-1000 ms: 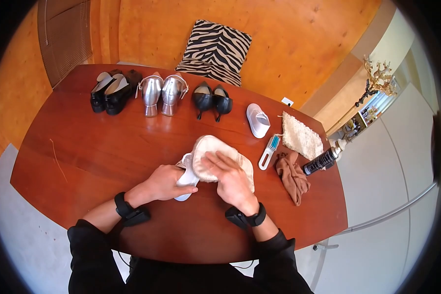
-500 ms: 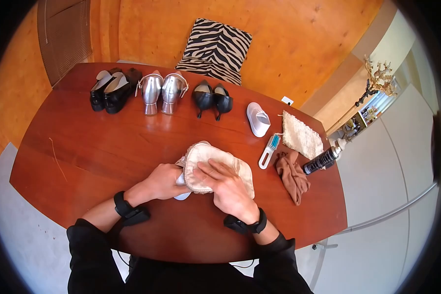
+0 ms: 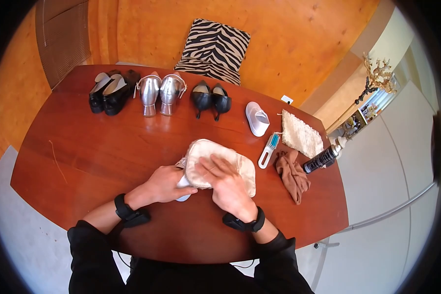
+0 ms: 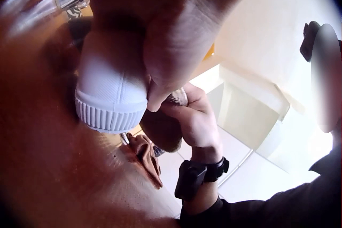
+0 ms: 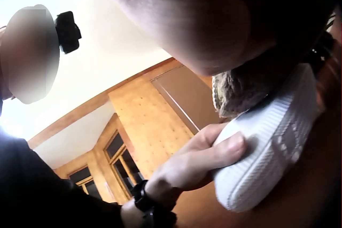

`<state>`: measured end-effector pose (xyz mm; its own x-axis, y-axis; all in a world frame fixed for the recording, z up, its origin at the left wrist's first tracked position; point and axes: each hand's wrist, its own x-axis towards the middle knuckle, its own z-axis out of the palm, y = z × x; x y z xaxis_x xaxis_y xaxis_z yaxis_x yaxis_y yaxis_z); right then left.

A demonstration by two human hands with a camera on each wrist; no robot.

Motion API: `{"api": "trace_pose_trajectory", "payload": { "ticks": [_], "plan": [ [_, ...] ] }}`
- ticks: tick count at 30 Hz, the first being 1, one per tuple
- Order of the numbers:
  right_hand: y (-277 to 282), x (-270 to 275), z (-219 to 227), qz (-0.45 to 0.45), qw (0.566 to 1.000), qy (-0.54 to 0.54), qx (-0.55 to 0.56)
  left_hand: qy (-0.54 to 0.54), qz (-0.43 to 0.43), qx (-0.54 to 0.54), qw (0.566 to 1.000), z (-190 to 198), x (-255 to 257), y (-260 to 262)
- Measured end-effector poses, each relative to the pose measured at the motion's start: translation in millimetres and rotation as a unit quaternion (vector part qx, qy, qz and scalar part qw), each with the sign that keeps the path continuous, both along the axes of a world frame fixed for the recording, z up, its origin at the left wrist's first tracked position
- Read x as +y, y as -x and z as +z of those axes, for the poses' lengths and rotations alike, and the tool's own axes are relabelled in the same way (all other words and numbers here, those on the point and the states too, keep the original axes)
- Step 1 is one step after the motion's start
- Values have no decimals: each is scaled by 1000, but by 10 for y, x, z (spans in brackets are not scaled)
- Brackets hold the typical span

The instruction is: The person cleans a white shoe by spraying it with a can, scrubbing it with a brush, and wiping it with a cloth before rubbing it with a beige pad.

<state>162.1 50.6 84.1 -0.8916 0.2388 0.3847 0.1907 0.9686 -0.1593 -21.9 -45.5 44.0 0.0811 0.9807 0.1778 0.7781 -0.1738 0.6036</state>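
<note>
My left hand (image 3: 164, 183) grips a white sneaker (image 4: 112, 89) with a ribbed rubber sole, its thumb along the sole's side in the right wrist view (image 5: 262, 153). A cream, fuzzy-edged cloth pad (image 3: 198, 152) lies over the sneaker and hides most of it in the head view. My right hand (image 3: 225, 186) holds the pad, fingers spread across its top. In the left wrist view, the right thumb shows below the fabric edge.
Along the table's far side stand black loafers (image 3: 115, 93), silver heels (image 3: 150, 90) and black pumps (image 3: 202, 98). Another white sneaker (image 3: 257, 119), a blue-bristled brush (image 3: 268, 151), a cream textured cloth (image 3: 300, 133), a brown cloth (image 3: 292, 179) and a black spray can (image 3: 323, 159) lie at right.
My right hand and the pad moved down and left over the sneaker, covering more of it, then slightly back up. The left hand keeps its hold on the sneaker.
</note>
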Motion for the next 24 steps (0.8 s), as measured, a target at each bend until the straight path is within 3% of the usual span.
{"api": "trace_pose_trajectory", "payload": {
  "ticks": [4,7,12,16,18,19,20,24],
  "plan": [
    [6,52,-36,4,1000,19,-8,-13,-13,7,1000,17,-23,-22],
    [4,311,-153,-66,998,-1,5,-17,-16,35,999,45,-43,-50],
    [-44,378,-207,-105,994,-8,-33,-22,-40,101,994,233,-88,5],
    [-60,124,-93,-44,994,50,-90,108,-23,108,988,339,-112,172],
    [-53,-4,-84,11,993,48,-109,26,58,136,989,316,-141,255],
    [-44,-69,-45,22,991,54,-119,86,115,201,969,351,-144,273],
    [-36,-88,-64,20,991,55,-118,87,114,203,969,347,-132,301],
    [-18,-23,-107,22,993,60,-97,50,159,100,981,390,-57,367]
  ]
}}
